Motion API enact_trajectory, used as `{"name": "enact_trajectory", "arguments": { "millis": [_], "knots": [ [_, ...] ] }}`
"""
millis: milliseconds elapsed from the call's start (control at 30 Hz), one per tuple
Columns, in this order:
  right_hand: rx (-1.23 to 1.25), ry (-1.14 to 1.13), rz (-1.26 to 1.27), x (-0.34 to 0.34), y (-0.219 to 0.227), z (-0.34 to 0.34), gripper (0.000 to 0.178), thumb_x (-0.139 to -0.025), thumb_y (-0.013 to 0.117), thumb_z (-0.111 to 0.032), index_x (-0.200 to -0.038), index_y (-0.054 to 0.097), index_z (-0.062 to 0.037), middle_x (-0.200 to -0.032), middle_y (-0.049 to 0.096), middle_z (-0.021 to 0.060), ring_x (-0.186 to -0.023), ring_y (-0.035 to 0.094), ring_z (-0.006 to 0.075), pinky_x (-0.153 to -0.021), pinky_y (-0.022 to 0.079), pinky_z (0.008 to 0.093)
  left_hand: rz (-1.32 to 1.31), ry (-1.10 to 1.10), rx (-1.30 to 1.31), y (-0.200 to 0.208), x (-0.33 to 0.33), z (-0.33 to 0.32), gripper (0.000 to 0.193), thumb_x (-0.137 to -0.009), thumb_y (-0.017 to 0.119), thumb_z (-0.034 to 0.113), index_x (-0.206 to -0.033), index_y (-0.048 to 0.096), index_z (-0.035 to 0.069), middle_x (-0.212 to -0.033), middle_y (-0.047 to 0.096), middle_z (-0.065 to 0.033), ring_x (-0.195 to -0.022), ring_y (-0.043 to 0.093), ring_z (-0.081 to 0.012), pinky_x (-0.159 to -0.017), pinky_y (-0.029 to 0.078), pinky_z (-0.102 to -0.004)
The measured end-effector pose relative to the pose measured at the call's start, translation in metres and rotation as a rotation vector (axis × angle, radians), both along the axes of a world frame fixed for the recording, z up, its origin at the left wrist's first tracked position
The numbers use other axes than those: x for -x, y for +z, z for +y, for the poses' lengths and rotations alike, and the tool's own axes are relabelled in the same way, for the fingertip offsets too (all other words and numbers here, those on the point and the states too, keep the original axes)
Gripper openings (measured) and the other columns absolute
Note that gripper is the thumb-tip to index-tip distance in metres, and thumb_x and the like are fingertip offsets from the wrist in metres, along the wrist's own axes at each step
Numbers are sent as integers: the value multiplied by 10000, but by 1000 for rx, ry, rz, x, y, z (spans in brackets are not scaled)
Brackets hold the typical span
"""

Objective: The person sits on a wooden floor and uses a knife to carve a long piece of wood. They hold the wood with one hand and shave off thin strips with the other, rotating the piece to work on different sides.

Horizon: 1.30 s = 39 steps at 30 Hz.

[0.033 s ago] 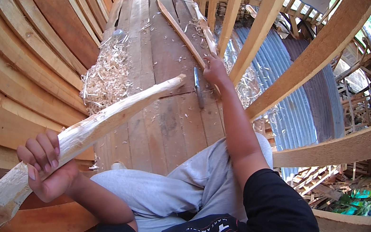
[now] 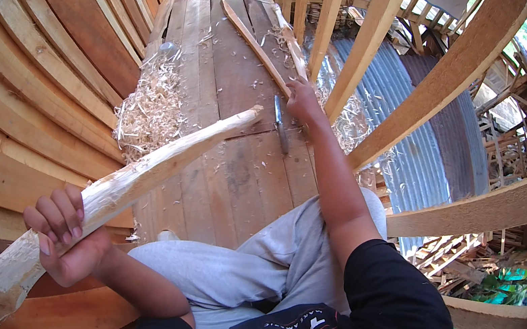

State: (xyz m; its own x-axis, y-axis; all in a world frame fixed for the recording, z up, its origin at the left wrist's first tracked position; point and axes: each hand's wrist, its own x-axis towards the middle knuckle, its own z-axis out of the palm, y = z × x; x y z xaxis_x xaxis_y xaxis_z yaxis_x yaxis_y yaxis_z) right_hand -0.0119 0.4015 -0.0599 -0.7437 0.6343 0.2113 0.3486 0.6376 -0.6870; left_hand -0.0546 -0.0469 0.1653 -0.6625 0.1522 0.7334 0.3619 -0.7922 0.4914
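Two bare hands show in my head view, well apart from each other. I see the left hand (image 2: 78,258) at the lower left, fingers and thumb wrapped around a thick, pale, stripped pole (image 2: 154,165), gripping it near its lower end. That pole slants up to the right above the plank floor (image 2: 223,186), its far end near the middle of the view; from where I sit, I cannot tell whether that tip touches the boards.

The right hand (image 2: 305,100) reaches far forward on an outstretched arm, fingers bent, at the near end of a slim brown stick (image 2: 254,45). I cannot tell whether it has closed on the stick or only touches it. Just beyond the fingers, a paler stick (image 2: 292,43) lies along the floor's edge by the upright wooden slats (image 2: 367,44).

A knife (image 2: 281,126) lies on the boards just left of the right wrist, between it and the pole's tip. I can make out a heap of curled shavings (image 2: 153,104) against the plank wall (image 2: 32,72) at left, and corrugated metal sheets (image 2: 408,152) beyond the slats. Grey trousers (image 2: 214,269) on folded legs fill the foreground.
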Motion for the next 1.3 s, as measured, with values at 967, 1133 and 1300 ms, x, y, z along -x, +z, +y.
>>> {"name": "enact_trajectory", "arguments": {
  "millis": [967,1133,1300],
  "knots": [
    [59,-145,131,8,-23,-23,391,-624,616,82,-939,735,-116,-1328,530,207,-1213,528,345,-995,440,340,-4,-17,-3,-2,1,4,239,-776,562,195,-715,335,156,-605,310,30,-555,291,-77,-619,273,-254],
    [120,-37,-12,13,-24,-30,357,-608,617,55,-903,732,-108,-1187,624,198,-1110,599,318,-920,477,359,15,6,3,0,0,3,262,-782,551,203,-712,305,147,-595,308,16,-530,284,-91,-590,268,-271],
    [139,-177,-622,16,-18,-55,277,-739,618,-136,-976,708,-24,-1128,653,214,-1053,639,324,-876,512,392,43,-11,30,0,1,0,256,-801,555,196,-721,318,141,-608,327,15,-541,309,-90,-594,293,-279]
  ]
}}
